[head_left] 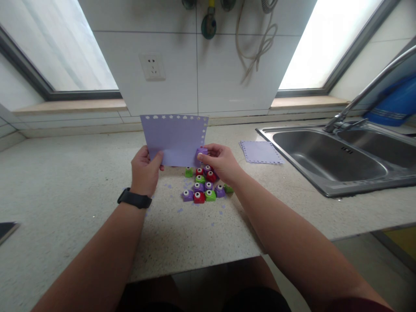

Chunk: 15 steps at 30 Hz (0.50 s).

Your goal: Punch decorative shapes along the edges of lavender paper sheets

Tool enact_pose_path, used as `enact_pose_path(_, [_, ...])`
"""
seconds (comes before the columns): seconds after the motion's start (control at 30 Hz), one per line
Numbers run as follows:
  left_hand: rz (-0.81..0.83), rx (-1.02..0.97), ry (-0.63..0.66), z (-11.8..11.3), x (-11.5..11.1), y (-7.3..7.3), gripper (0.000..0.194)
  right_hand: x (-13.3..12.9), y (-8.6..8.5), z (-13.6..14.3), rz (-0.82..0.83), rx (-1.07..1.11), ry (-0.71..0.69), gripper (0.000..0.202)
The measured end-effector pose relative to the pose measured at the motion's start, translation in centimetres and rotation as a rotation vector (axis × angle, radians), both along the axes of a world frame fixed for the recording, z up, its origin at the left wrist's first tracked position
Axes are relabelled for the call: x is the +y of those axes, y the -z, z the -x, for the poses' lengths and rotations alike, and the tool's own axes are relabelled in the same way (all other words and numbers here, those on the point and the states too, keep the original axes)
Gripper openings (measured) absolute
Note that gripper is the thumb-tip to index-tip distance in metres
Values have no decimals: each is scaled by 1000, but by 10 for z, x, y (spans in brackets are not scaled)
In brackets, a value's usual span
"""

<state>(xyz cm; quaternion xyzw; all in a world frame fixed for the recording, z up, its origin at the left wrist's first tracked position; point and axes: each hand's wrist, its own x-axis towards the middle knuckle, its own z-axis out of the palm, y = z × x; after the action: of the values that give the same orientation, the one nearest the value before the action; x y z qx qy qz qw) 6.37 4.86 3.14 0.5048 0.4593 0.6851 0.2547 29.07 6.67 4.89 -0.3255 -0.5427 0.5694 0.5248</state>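
Note:
A sheet of purple paper [173,141] is held up above the counter, with a row of punched shapes along its top edge and more down the upper right edge. My left hand [147,171] pinches its lower left part, thumb on the front. In my right hand [224,162] is a purple craft punch [201,151], gripped at the sheet's lower right edge. Beneath the sheet and right hand, several red, green and purple punches stand grouped on the counter, among them a red punch [199,197] and a green punch [210,196]. Small purple paper scraps [180,210] lie around them.
A stack of purple sheets with punched edges [261,152] lies on the counter [81,234] beside the steel sink [325,182]. The faucet [344,117] rises behind the basins. A dark flat object [8,231] sits at the far left. The tiled wall holds a socket [152,67].

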Motion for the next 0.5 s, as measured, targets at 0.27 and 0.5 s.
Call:
enact_pose_path(0.27, [1, -10, -5, -2, -1, -2, 17, 3, 3, -1, -18, -22, 8, 37])
enact_pose_path(0.5, [-8, -5, -11, -1, -1, -1, 17, 2, 2, -1, -14, -4, 1, 35])
